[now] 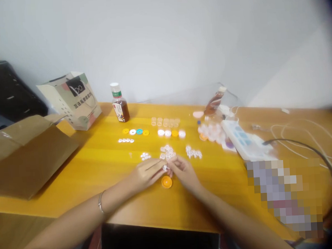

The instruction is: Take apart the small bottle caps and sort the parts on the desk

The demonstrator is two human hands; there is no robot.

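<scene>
My left hand (149, 173) and right hand (184, 173) together pinch a small white piece (165, 168) near an orange cap (166, 182).

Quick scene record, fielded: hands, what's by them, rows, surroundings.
left_hand: left hand, fingers pinching a small white piece
right_hand: right hand, fingertips at the same piece; grip unclear
nearest: orange cap, just below the fingers in view
rows: left disc row, four; right disc row, four; clear cups behind
left_side: brown paper bag, printed bag
back: upright bottle
right_side: white power strip
</scene>
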